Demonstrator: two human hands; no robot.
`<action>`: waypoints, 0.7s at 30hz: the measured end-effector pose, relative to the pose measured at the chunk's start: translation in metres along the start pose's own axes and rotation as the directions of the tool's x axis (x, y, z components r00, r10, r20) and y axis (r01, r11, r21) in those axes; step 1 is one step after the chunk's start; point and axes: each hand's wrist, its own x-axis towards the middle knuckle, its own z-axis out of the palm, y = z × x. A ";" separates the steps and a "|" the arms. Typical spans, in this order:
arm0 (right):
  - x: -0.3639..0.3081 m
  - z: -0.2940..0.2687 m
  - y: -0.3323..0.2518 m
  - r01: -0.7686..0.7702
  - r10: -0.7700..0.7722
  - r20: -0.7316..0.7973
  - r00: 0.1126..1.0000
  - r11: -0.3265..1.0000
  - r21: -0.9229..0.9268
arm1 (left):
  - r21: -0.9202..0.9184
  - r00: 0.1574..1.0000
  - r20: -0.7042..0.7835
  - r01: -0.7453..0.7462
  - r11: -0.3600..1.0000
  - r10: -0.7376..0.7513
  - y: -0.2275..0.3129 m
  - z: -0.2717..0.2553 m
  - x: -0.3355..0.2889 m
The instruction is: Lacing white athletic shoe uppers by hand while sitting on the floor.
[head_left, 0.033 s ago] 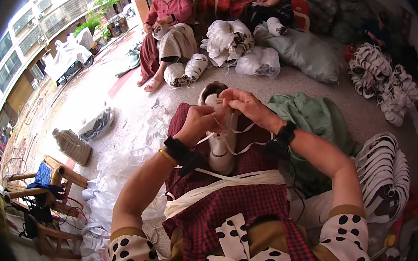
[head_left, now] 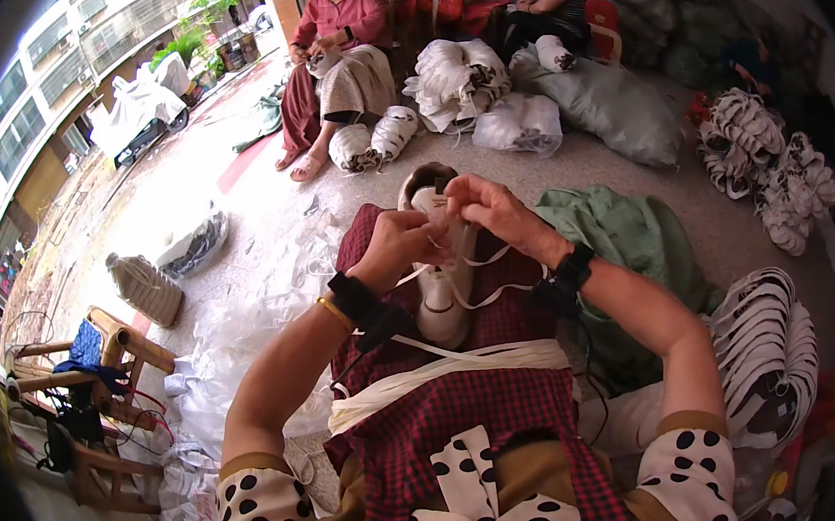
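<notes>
On my lap, over a red-and-black checked apron (head_left: 472,411), lies a cream-white shoe (head_left: 442,320) with its toe toward me and its brownish collar facing away. My left hand (head_left: 398,246) is closed in a pinch at the shoe's left side, above its eyelets. From the right, my right hand (head_left: 504,216) pinches with thumb and forefinger near the tongue. A white shoelace (head_left: 490,300) loops out from beneath both hands; the exact spots they grip are partly hidden by fingers. Across my lap runs a bundle of loose cream laces (head_left: 458,367).
Green cloth (head_left: 618,251) lies right of my lap, with stacked white shoe uppers (head_left: 774,357) beyond it. Clear plastic sheeting (head_left: 235,348) and a bamboo stool (head_left: 125,359) are at left. Two seated people (head_left: 340,27) work ahead, near wrapped bundles (head_left: 456,81) and a grey sack (head_left: 615,121).
</notes>
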 end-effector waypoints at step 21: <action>0.004 -0.001 0.000 0.010 0.051 0.230 0.972 0.966 -0.259 | 0.443 0.866 0.188 -0.495 0.747 0.463 0.042 0.006 0.000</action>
